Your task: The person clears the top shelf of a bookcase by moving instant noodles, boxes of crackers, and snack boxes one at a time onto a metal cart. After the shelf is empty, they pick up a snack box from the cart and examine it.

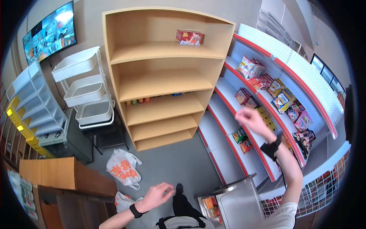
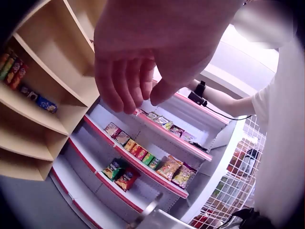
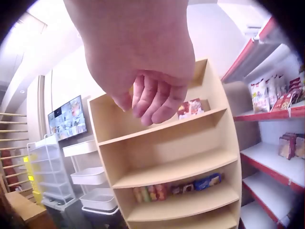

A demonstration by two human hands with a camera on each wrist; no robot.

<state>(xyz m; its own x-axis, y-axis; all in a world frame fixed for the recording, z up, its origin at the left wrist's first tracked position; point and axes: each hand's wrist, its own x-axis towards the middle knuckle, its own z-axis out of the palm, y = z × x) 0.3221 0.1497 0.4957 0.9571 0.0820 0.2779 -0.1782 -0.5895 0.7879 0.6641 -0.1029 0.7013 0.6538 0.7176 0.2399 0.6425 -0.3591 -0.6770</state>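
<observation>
My left hand (image 1: pixel 155 197) hangs low over the floor with loosely bent fingers and nothing in it. In the left wrist view its fingers (image 2: pixel 125 86) droop, and the gap by the thumb holds nothing. Out in front of the red-edged shelving, my right hand (image 1: pixel 249 119) is raised, loosely curled and holding nothing. Behind it on the shelves are a yellow snack bag (image 1: pixel 265 118) and dark snack packs (image 1: pixel 244 96). The wooden bookcase (image 1: pixel 167 82) stands ahead; a red box (image 1: pixel 189 37) sits on its top shelf, with colourful packets (image 3: pixel 151 192) lower down.
A white plastic bag (image 1: pixel 124 168) lies on the floor, left of my foot. At left stand a white tiered trolley (image 1: pixel 84 94) and a wooden cabinet (image 1: pixel 49 172). A metal-topped unit (image 1: pixel 240 206) is close at front right, beside a white wire basket (image 1: pixel 322 191).
</observation>
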